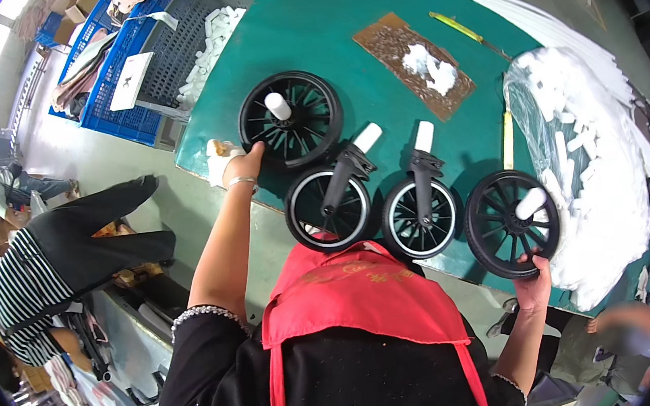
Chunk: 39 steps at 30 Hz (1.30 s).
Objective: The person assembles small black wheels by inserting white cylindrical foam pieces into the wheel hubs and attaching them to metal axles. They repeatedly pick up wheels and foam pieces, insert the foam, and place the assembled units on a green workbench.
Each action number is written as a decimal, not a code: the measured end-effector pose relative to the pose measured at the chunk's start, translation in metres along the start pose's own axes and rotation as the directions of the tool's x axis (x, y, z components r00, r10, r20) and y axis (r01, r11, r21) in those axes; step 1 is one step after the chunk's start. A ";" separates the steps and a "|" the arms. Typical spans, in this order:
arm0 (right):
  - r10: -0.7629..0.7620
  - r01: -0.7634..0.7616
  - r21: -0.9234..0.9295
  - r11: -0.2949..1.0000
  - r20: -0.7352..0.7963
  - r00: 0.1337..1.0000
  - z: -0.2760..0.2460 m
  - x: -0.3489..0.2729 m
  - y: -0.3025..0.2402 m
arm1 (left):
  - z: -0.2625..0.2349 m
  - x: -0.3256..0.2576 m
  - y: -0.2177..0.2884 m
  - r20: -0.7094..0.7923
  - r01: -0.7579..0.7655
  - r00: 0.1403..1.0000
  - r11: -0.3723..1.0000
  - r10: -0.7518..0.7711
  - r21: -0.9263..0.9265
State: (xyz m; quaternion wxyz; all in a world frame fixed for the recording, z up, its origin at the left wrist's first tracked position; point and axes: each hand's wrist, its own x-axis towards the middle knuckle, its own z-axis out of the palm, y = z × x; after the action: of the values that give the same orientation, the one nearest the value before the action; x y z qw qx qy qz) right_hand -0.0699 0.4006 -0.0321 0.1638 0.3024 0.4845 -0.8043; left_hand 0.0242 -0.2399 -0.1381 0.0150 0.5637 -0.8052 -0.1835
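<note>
My left hand (244, 166) is closed at the lower left rim of a large black spoked wheel (306, 116). The thumb lies along the tyre, and the other fingers are mostly hidden. A white cap (277, 106) stands at that wheel's hub. My right hand (533, 284) pinches the lower rim of another black wheel (497, 218), which has a white cap (531, 203) at its hub. Between them, near the table's front edge, sit two smaller wheels in black forks, a tilted left one (349, 169) and a right one (422, 179). Each fork has a white sleeve on its stem.
The green table (303, 27) carries a brown board (441, 91) with white scraps, a yellow cutter (456, 26) and a clear bag of white pieces (592, 194). Beyond its left edge, a grey crate (162, 69) holds white tubes. Other people (34, 279) are nearby.
</note>
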 end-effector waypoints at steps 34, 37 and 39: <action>0.093 0.742 -0.666 -0.070 0.736 0.670 0.431 -0.099 0.213 | -0.033 0.004 0.016 0.398 0.266 0.902 0.512 0.167 -0.817; 0.150 0.758 -0.642 -0.113 0.744 0.652 0.442 -0.093 0.214 | -0.029 -0.001 0.014 0.396 0.268 0.898 0.472 0.194 -0.840; 0.174 0.777 -0.606 -0.168 0.758 0.629 0.448 -0.079 0.222 | -0.021 -0.009 0.016 0.335 0.256 0.907 0.298 0.254 -0.919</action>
State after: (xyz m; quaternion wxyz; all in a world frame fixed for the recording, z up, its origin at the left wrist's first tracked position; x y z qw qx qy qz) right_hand -0.0331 -0.1008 0.0236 0.2481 -0.3503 0.8696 -0.2439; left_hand 0.0181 -0.2326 -0.1119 0.1719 0.3898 -0.5192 -0.7409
